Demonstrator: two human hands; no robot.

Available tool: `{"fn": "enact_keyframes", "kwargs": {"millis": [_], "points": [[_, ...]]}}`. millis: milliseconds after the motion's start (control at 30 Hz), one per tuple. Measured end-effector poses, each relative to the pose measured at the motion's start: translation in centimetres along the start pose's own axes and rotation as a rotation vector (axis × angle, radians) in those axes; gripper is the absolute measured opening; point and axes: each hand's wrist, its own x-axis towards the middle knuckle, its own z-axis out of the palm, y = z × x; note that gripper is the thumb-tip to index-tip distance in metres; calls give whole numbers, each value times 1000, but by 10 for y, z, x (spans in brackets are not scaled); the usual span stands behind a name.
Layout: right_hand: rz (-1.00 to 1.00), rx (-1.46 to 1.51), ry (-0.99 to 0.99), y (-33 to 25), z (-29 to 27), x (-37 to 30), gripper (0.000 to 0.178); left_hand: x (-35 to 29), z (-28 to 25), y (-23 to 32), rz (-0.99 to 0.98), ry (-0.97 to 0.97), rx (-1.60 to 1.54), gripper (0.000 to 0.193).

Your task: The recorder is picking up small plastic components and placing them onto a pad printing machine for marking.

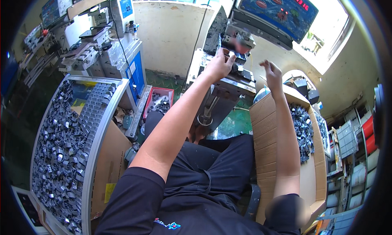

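My left hand (220, 66) reaches into the work area of a bench machine (216, 30). Its fingers are bent together by the metal fixture (241, 73), and whatever they hold is too small to make out. My right hand (272, 74) is raised to the right of the fixture, near the far end of a cardboard box (267, 124). Its fingers are curled closed; a thin pale sliver shows beside them, but I cannot tell what it is. Small dark metal parts (301, 133) lie in the box.
On the left stands a large metal-framed tray (87, 186) heaped with small grey metal parts (61, 153). A red bin (171, 97) of parts sits on the floor. A blue control panel (277, 14) hangs above the machine. Another machine (98, 43) stands at the far left.
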Motion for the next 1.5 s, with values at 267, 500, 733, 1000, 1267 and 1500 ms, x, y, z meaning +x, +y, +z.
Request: {"fn": "enact_keyframes", "kwargs": {"millis": [267, 500, 733, 1000, 1267, 1500], "points": [[197, -545, 101, 173, -100, -72, 30, -10, -13, 7, -31, 28, 5, 58], [709, -1075, 11, 269, -140, -118, 69, -29, -24, 9, 188, 212, -12, 48], [518, -944, 62, 281, -143, -122, 48, -127, -89, -15, 194, 393, -108, 42], [497, -762, -20, 255, -122, -98, 40, -229, -278, -132, -167, 765, 206, 37], [532, -699, -7, 257, -137, -106, 36, -274, -329, -156, -219, 723, 501, 31], [547, -659, -10, 246, -133, -106, 33, -277, -330, -157, -325, 632, 809, 32]]}}
